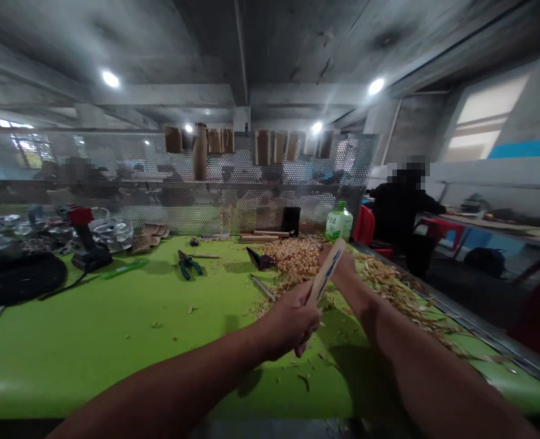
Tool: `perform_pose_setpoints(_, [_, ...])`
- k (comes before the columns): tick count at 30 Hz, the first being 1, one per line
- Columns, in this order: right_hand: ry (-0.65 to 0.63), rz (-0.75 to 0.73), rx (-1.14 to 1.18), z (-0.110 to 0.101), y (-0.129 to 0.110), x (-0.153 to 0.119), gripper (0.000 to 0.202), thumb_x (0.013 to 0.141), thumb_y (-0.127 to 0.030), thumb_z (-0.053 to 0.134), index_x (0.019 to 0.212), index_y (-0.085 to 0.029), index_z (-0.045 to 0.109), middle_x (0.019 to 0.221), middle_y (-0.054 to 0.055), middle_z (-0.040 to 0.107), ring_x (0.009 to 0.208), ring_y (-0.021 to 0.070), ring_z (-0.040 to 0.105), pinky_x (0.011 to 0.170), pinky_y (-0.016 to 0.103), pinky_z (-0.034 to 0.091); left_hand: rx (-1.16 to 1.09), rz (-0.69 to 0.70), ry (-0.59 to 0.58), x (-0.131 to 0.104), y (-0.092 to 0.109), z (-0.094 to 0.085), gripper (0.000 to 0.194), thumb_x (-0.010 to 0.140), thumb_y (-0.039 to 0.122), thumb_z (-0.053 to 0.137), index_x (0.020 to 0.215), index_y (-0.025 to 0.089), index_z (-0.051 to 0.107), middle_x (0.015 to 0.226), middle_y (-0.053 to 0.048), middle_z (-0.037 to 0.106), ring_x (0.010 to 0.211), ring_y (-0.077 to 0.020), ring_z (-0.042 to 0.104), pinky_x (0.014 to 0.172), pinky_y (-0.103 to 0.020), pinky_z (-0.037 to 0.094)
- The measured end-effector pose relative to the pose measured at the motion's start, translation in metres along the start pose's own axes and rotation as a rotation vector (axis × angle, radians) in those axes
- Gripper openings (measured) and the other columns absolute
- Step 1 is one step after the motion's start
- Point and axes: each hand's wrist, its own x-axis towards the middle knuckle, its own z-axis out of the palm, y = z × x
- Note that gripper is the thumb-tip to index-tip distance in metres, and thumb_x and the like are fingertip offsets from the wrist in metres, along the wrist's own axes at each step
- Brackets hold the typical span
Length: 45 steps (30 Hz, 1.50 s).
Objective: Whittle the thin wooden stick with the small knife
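Both hands, left (292, 323) and right (343, 265), have fingers clamped on a wooden slat (325, 273) bearing unreadable blue marks.

Shavings pile (292, 256) behind wooden strip (327, 271); pliers (186, 264) left of pile; bottle (339, 222) behind.

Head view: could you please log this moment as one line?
left hand: grips wooden stick | right hand: holds stick's far end | wood shavings on green table
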Motion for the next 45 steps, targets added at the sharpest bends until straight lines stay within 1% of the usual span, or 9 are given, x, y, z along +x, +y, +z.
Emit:
perform_pose_setpoints(3, [0.069,0.075,0.187,0.003,0.003,0.009,0.032,0.089,-0.03,0.043,0.095,-0.012,0.069,0.093,0.018,0.069,0.09,0.0282,0.065,0.075,0.034,0.045,-0.091,0.035,0.053,0.006,-0.003,-0.006,0.03,0.076,0.02,0.052,0.106,0.02,0.045,0.056,0.01,0.041,0.033,-0.0043,0.029,0.032,-0.018,0.036])
perform_pose_setpoints(6, [0.086,0.047,0.437,0.009,-0.013,0.005,0.04,0.09,-0.044,0.04,0.095,-0.014,0.065,0.075,0.01,0.067,0.069,0.02,0.063,0.063,0.028,0.046,-0.169,0.052,0.141,0.018,-0.007,-0.027,0.02,0.078,0.024,0.051,0.095,0.021,0.042,0.054,0.01,0.039,0.033,-0.004,0.028,0.033,-0.017,0.035])
perform_pose_setpoints(11, [-0.297,0.012,1.305,0.013,-0.031,-0.014,0.046,0.082,-0.065,0.045,0.087,-0.02,0.054,0.051,-0.008,0.045,0.034,0.0069,0.031,0.037,0.02,0.031,-0.109,0.027,0.107,0.024,-0.011,-0.041,0.012,0.08,0.027,0.049,0.086,0.021,0.041,0.053,0.009,0.042,0.034,-0.0057,0.034,0.035,-0.018,0.037])
perform_pose_setpoints(16, [-0.41,0.015,1.463,0.011,-0.037,-0.026,0.034,0.071,-0.049,0.066,0.073,-0.02,0.05,0.048,-0.01,0.037,0.037,0.0053,0.028,0.036,0.018,0.027,-0.152,-0.064,-0.032,0.023,-0.013,-0.039,0.024,0.071,0.022,0.055,0.093,0.019,0.045,0.064,0.002,0.057,0.047,-0.0115,0.055,0.045,-0.025,0.048])
perform_pose_setpoints(20, [-0.424,-0.005,1.349,0.009,-0.05,-0.034,0.036,0.077,-0.055,0.056,0.071,-0.02,0.05,0.05,-0.007,0.042,0.039,0.0073,0.032,0.038,0.02,0.028,-0.282,0.012,0.015,0.026,-0.011,-0.042,0.026,0.07,0.024,0.059,0.089,0.021,0.041,0.064,0.007,0.052,0.035,-0.0041,0.041,0.035,-0.017,0.038])
perform_pose_setpoints(22, [-0.305,-0.048,1.18,0.008,-0.053,-0.036,0.039,0.083,-0.057,0.047,0.069,-0.02,0.05,0.049,-0.006,0.043,0.039,0.0088,0.034,0.04,0.022,0.029,-0.301,0.058,0.074,0.028,-0.008,-0.044,0.025,0.07,0.023,0.06,0.087,0.021,0.041,0.062,0.008,0.048,0.032,-0.0016,0.032,0.031,-0.015,0.031])
perform_pose_setpoints(26, [0.011,-0.28,0.491,0.003,-0.055,-0.043,0.029,0.089,-0.04,0.043,0.083,-0.02,0.063,0.069,0.003,0.064,0.061,0.0151,0.056,0.057,0.023,0.038,-0.303,0.074,0.192,0.031,-0.005,-0.05,0.023,0.069,0.021,0.059,0.085,0.022,0.041,0.06,0.009,0.045,0.03,-0.0024,0.032,0.029,-0.016,0.027])
perform_pose_setpoints(30, [-0.027,-0.436,-0.013,-0.004,-0.064,-0.062,0.026,0.088,-0.026,0.042,0.097,-0.024,0.067,0.086,0.006,0.071,0.075,0.0176,0.063,0.064,0.024,0.037,-0.289,0.058,0.28,0.035,-0.007,-0.055,0.023,0.066,0.02,0.057,0.083,0.022,0.042,0.058,0.009,0.045,0.028,-0.0035,0.032,0.027,-0.017,0.024])
perform_pose_setpoints(45, [-0.036,-0.453,-0.208,-0.004,-0.068,-0.056,0.03,0.091,-0.023,0.036,0.098,-0.019,0.065,0.093,0.01,0.07,0.085,0.0186,0.063,0.069,0.025,0.037,-0.223,0.005,0.318,0.03,0.001,-0.041,0.019,0.066,0.017,0.048,0.079,0.023,0.036,0.049,0.011,0.034,0.029,-0.0043,0.025,0.029,-0.017,0.017])
